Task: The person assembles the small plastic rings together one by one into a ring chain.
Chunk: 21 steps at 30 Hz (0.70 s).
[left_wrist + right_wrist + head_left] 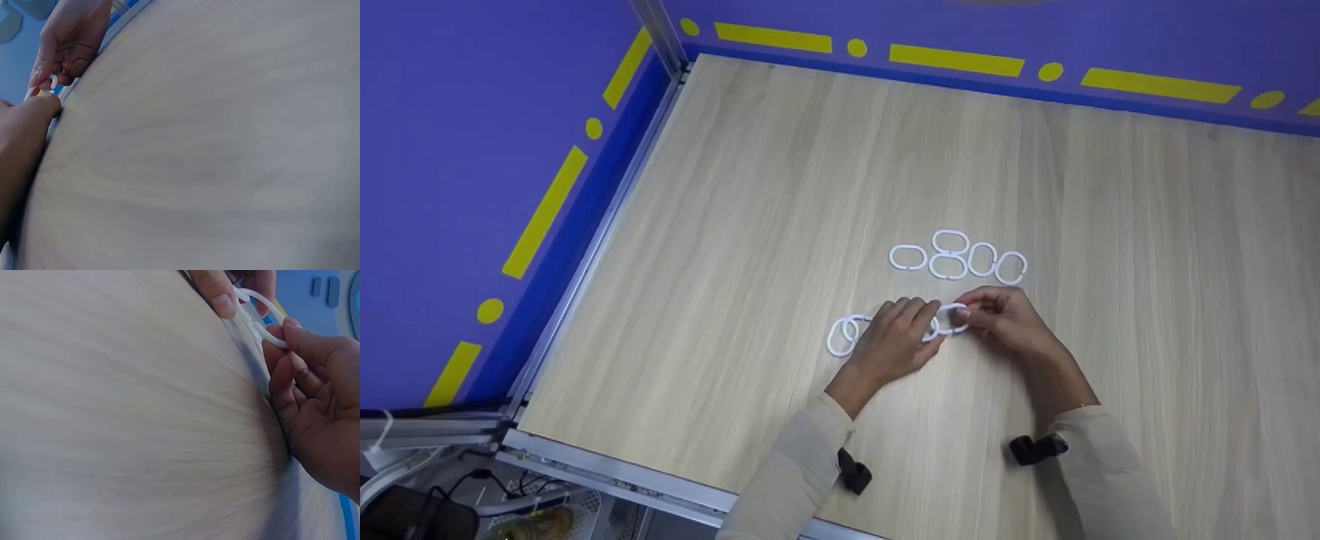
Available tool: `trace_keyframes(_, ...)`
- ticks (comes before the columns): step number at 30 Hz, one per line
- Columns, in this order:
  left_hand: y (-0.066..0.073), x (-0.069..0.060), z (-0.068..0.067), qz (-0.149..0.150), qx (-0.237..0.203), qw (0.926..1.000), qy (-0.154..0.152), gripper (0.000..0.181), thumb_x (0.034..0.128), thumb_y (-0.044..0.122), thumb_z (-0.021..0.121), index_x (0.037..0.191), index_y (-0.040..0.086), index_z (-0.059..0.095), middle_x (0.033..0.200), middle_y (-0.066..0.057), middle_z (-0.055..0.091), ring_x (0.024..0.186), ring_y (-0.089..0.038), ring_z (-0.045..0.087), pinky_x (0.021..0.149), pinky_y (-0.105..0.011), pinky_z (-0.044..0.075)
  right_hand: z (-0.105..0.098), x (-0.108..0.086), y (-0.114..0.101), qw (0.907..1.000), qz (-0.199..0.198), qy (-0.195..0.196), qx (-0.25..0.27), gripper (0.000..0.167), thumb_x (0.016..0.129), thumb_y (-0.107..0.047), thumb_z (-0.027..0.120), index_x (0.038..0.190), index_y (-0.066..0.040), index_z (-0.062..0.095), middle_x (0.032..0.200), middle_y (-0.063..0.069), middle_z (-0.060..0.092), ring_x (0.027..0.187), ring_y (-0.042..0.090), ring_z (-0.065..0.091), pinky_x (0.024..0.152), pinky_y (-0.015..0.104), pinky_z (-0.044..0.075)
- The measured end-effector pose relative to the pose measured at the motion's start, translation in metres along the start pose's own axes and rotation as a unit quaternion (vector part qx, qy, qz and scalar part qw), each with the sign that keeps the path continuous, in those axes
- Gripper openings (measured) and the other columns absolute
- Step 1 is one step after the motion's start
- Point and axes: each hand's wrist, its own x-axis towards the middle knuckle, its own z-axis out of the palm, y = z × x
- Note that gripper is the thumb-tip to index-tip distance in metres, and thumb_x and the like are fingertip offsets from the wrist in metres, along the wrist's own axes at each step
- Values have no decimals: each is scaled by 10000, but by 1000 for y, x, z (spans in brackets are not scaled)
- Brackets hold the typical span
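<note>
Well, from my head I see my right hand [1006, 321] pinching a white ring [952, 331] by its right end, maybe so the other end is free. My left hand [896, 341] holds the next ring [936, 328], with overlapping rings [830, 341] past it on the table [735, 300]. Five loose rings [949, 253] lie just beyond, perhaps for easy reach. From my left wrist, fingers hide most of the white ring. From my right wrist, my thumb and finger squeeze it; I can't tell if it goes through the next ring.

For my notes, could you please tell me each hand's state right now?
Left hand: closed, holding a white ring.
Right hand: closed, pinching the adjoining ring.
</note>
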Motion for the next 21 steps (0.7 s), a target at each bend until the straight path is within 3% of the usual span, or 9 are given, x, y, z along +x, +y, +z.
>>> trace_keyframes(8, 2, 0, 2, 61, 417, 9991, 46, 428, 980, 484, 627, 1222, 130, 625, 1025, 30, 666, 915, -118, 642, 766, -257, 485, 0, 0, 1, 9999, 111, 56, -26, 210, 941, 19, 664, 1089, 167, 663, 789, -150, 737, 680, -2, 638, 553, 176, 458)
trace_keyframes(16, 2, 0, 1, 61, 506, 9986, -127, 432, 997, 490, 596, 1223, 122, 615, 1050, 23, 662, 943, -122, 639, 771, -259, 480, -4, -1, -5, 9996, 206, 59, -193, 229, 971, -22, 647, 1122, 148, 673, 819, -126, 732, 706, 4, 634, 614, 179, 506)
trace_keyframes(19, 2, 0, 2, 36, 444, 9990, -103, 432, 998, 490, 594, 1221, 121, 616, 1051, 22, 662, 935, -125, 637, 772, -258, 478, -18, -3, -12, 9973, 140, 455, -556, 222, 1003, -61, 615, 1125, 109, 690, 882, -55, 729, 739, 14, 646, 650, 187, 535)
trace_keyframes(21, 2, 0, 3, 20, 379, 9992, -88, 430, 999, 488, 593, 1218, 119, 619, 1049, 19, 662, 924, -128, 637, 767, -255, 477, -32, -2, -15, 9902, 35, 923, -1052, 208, 1004, -68, 617, 1113, 86, 705, 927, 43, 727, 737, 11, 623, 642, 173, 526)
